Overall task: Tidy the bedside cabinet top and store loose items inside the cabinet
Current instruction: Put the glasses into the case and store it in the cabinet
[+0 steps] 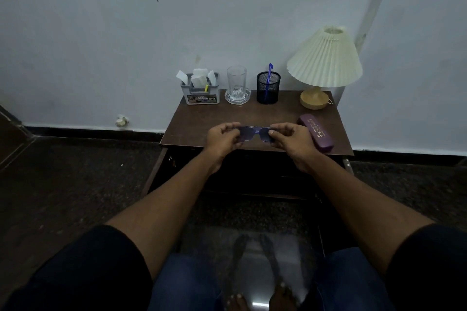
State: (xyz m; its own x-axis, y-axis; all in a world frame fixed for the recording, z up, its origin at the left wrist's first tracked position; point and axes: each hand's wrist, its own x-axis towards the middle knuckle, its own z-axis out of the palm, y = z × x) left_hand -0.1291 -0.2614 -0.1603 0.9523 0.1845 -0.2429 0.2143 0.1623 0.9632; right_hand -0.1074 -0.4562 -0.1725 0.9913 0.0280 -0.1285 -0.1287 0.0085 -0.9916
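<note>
A pair of blue-framed glasses (254, 133) hangs just above the front of the brown bedside cabinet top (202, 121). My left hand (223, 137) pinches its left end and my right hand (290, 137) pinches its right end. A closed purple glasses case (316, 132) lies on the top just right of my right hand. Along the back edge stand a grey organiser with papers (201, 89), a drinking glass (236, 79) on a glass ashtray (238, 97), and a black mesh pen cup (268, 88) with a blue pen.
A table lamp with a cream pleated shade (324, 60) occupies the back right corner. The wall runs right behind the cabinet. Below the top, the cabinet front (252, 177) is dark and its inside is hard to make out. My feet show on the glossy floor.
</note>
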